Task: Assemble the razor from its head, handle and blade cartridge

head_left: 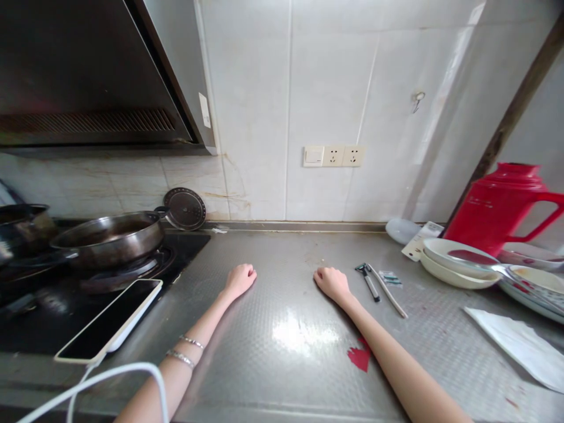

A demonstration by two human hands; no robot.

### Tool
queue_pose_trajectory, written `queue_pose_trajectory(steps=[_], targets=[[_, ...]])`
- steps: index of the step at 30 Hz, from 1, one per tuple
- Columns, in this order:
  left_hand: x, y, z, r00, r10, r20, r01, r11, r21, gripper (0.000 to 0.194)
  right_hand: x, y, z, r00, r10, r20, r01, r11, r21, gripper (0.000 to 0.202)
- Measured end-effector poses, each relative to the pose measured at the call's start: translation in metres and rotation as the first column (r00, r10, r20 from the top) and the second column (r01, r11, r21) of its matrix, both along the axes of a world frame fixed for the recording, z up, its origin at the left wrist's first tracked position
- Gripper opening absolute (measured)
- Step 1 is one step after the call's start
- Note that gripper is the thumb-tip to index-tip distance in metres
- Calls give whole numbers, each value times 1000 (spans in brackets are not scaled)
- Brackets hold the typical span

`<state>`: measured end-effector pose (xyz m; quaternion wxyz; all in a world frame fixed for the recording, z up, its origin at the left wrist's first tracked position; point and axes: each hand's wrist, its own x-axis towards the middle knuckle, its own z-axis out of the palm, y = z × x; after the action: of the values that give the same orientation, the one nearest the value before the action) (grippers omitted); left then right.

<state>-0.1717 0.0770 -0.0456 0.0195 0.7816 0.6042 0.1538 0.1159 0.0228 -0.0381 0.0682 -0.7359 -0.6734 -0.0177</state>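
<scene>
My left hand (240, 279) rests on the steel counter (282, 329) as a loose fist, and nothing shows in it. Two silver bracelets (180, 357) circle that wrist. To the right, my right hand (331, 282) also lies closed on the metal, with no object visible in its fingers. Just beside it are a razor (369, 283) with a dark handle end, a thin whitish curved stick (388, 292) and a small clear packet (390, 279) with green marks. A torn red scrap (359, 357) sits partly under my right forearm.
At left, a phone (112, 320) on a white cable (145, 367) lies over the stove edge, before a steel pan (112, 238). A range hood (88, 70) hangs above. At right stand a red thermos (497, 205), stacked bowls (458, 273) and a white tissue (520, 346).
</scene>
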Motion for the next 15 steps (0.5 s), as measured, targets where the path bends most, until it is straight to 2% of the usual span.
queue_pose_trajectory(steps=[10, 15], targets=[[1, -1, 0, 1000, 3, -16, -3, 1000, 8, 26, -1, 0, 0, 1000, -4, -22, 4, 1000, 0, 41], [1, -2, 1, 999, -5, -35, 6, 1000, 17, 26, 23, -4, 25, 992, -49, -119, 50, 999, 10, 44]])
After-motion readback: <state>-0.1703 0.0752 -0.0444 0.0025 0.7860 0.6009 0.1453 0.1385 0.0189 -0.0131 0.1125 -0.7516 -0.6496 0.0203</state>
